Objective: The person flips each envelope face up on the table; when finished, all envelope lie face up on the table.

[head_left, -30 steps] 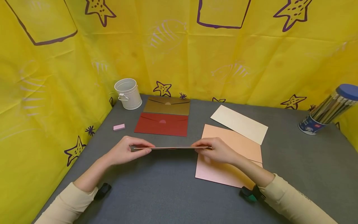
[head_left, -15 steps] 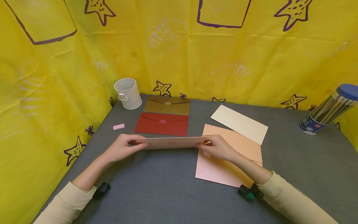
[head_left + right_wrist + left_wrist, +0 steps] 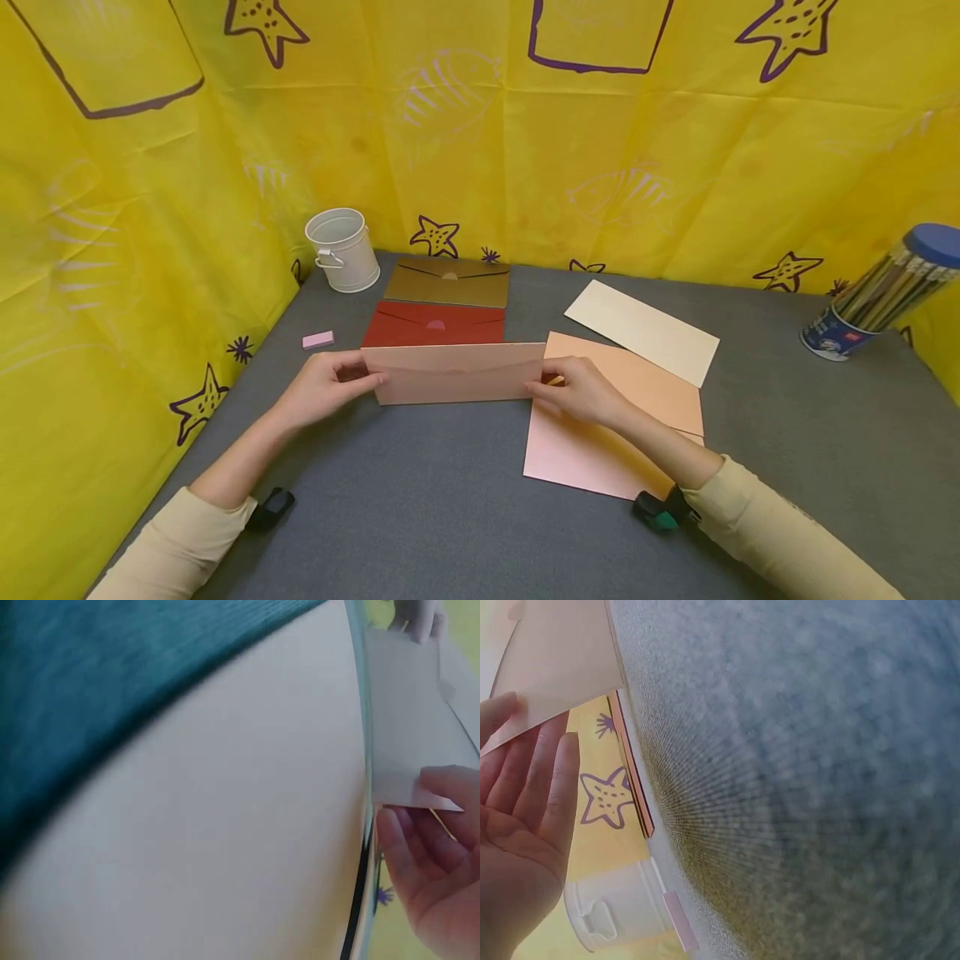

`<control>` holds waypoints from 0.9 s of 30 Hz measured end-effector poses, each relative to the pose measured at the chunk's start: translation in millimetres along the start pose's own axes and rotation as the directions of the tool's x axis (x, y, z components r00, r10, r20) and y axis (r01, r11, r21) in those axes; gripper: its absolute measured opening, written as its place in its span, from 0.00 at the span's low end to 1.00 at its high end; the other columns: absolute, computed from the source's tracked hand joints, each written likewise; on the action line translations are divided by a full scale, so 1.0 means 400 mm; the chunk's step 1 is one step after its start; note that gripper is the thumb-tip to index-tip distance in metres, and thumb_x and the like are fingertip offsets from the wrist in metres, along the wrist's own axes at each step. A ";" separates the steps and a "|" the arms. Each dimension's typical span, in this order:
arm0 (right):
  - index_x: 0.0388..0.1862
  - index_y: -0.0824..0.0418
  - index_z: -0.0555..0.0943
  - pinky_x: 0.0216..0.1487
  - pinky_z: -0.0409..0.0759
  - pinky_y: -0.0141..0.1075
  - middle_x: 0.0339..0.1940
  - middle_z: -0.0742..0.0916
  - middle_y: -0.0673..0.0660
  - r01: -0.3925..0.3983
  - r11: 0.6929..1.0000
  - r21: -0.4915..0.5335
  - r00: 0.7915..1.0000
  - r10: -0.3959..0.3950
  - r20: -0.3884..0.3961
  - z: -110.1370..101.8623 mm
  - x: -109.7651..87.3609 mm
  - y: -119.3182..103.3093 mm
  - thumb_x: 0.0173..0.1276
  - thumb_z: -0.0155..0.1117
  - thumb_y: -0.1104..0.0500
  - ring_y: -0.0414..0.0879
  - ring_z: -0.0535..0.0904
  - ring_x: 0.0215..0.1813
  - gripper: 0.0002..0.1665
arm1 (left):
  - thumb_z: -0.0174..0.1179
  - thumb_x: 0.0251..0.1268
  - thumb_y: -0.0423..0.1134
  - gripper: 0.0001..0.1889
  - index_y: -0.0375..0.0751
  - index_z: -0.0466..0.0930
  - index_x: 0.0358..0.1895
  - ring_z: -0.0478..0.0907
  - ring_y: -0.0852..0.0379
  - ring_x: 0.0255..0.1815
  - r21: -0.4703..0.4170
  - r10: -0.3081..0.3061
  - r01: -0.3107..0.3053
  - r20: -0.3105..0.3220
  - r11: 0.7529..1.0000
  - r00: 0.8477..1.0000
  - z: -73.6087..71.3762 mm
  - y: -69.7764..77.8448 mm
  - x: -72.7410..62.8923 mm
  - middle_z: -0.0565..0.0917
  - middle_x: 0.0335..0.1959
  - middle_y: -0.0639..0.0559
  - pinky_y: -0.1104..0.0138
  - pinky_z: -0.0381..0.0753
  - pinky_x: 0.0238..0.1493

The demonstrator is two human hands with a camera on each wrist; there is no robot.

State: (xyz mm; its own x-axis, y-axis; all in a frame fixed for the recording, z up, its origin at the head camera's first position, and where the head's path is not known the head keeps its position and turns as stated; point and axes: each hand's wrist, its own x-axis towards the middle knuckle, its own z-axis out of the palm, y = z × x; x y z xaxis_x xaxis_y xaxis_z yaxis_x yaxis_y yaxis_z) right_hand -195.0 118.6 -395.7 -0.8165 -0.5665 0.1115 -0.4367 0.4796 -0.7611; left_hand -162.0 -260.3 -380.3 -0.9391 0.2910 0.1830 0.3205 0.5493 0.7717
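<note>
A pale pink envelope [image 3: 457, 383] is held up over the grey table, its flap side toward me. My left hand [image 3: 326, 387] pinches its left end between thumb and fingers, and my right hand [image 3: 581, 390] pinches the right end. In the left wrist view the thumb lies on the envelope's face [image 3: 562, 660] with the fingers behind it. Behind its top edge lies a red envelope [image 3: 435, 323], partly hidden, with a gold envelope [image 3: 450, 283] beyond. Under my right hand and forearm are a peach envelope [image 3: 637, 379] and a light pink one [image 3: 573, 458].
A cream envelope [image 3: 645, 329] lies at a slant beyond the peach one. At the back left stand a small white bucket [image 3: 345, 254] and a pink eraser [image 3: 318, 340]. A blue cup [image 3: 834, 333] of pencils is far right. Yellow printed cloth [image 3: 480, 150] hangs behind.
The envelope, seen edge-on at first, has tilted so that its flap face shows. Both hands have shifted slightly away from me with it, and it now overlaps the red envelope's near edge.
</note>
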 end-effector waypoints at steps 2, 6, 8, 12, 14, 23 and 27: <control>0.40 0.59 0.86 0.43 0.80 0.37 0.31 0.87 0.48 -0.018 1.000 0.014 1.000 0.018 0.005 0.004 0.002 -0.001 0.67 0.67 0.58 0.42 0.81 0.38 0.06 | 0.69 0.61 0.39 0.06 0.41 0.84 0.33 0.79 0.60 0.28 -0.015 -0.035 0.035 -0.011 0.999 0.999 -0.004 -0.001 0.001 0.84 0.28 0.52 0.72 0.77 0.29; 0.39 0.59 0.85 0.38 0.77 0.34 0.29 0.86 0.48 -0.069 0.996 0.058 0.997 0.068 0.025 0.017 0.006 -0.006 0.67 0.67 0.57 0.43 0.79 0.36 0.06 | 0.68 0.61 0.40 0.10 0.35 0.83 0.38 0.80 0.60 0.29 -0.078 -0.144 0.142 -0.013 0.987 0.990 -0.014 -0.009 0.002 0.84 0.30 0.48 0.71 0.79 0.32; 0.38 0.59 0.84 0.34 0.75 0.33 0.28 0.85 0.49 -0.102 0.991 0.092 0.994 0.098 0.043 0.025 0.008 -0.008 0.67 0.67 0.57 0.44 0.78 0.34 0.06 | 0.68 0.61 0.39 0.14 0.31 0.82 0.44 0.82 0.60 0.32 -0.135 -0.202 0.201 0.003 0.970 0.979 -0.018 -0.015 0.004 0.85 0.34 0.45 0.70 0.81 0.35; 0.36 0.62 0.81 0.31 0.77 0.32 0.28 0.83 0.53 -0.174 0.966 0.192 0.984 0.161 0.081 0.040 0.008 -0.013 0.66 0.68 0.58 0.45 0.79 0.31 0.08 | 0.66 0.63 0.36 0.21 0.23 0.76 0.53 0.82 0.61 0.33 -0.229 -0.281 0.281 0.035 0.932 0.959 -0.027 -0.023 0.005 0.85 0.37 0.42 0.66 0.84 0.37; 0.39 0.65 0.80 0.34 0.81 0.33 0.30 0.81 0.55 -0.213 0.943 0.255 0.976 0.193 0.101 0.047 0.008 -0.016 0.66 0.68 0.60 0.45 0.80 0.32 0.09 | 0.66 0.63 0.35 0.24 0.22 0.74 0.57 0.82 0.61 0.34 -0.240 -0.305 0.307 0.045 0.921 0.951 -0.032 -0.026 0.004 0.84 0.38 0.42 0.65 0.84 0.38; 0.62 0.73 0.71 0.44 0.81 0.34 0.40 0.81 0.59 -0.316 0.831 0.457 0.948 0.256 0.189 0.076 0.008 -0.030 0.65 0.66 0.65 0.45 0.81 0.38 0.28 | 0.67 0.62 0.40 0.33 0.28 0.67 0.67 0.82 0.56 0.39 -0.176 -0.410 0.421 0.099 0.890 0.907 -0.057 -0.049 -0.007 0.83 0.45 0.39 0.64 0.84 0.42; 0.66 0.72 0.68 0.47 0.79 0.33 0.45 0.82 0.60 -0.326 0.819 0.472 0.944 0.255 0.209 0.081 0.004 -0.038 0.66 0.65 0.63 0.45 0.81 0.42 0.32 | 0.67 0.63 0.40 0.33 0.29 0.66 0.67 0.82 0.55 0.39 -0.145 -0.442 0.452 0.097 0.880 0.892 -0.065 -0.058 -0.010 0.82 0.46 0.39 0.65 0.84 0.42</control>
State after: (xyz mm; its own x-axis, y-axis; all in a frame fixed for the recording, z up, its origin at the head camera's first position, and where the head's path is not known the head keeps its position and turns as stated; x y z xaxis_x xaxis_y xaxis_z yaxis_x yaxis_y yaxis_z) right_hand -177.4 88.9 -404.7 -0.8032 -0.5527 -0.2224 0.0864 0.2614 -0.9614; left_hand -168.8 -294.6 -383.3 -0.9672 0.0926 -0.2364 -0.1598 0.5014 0.8503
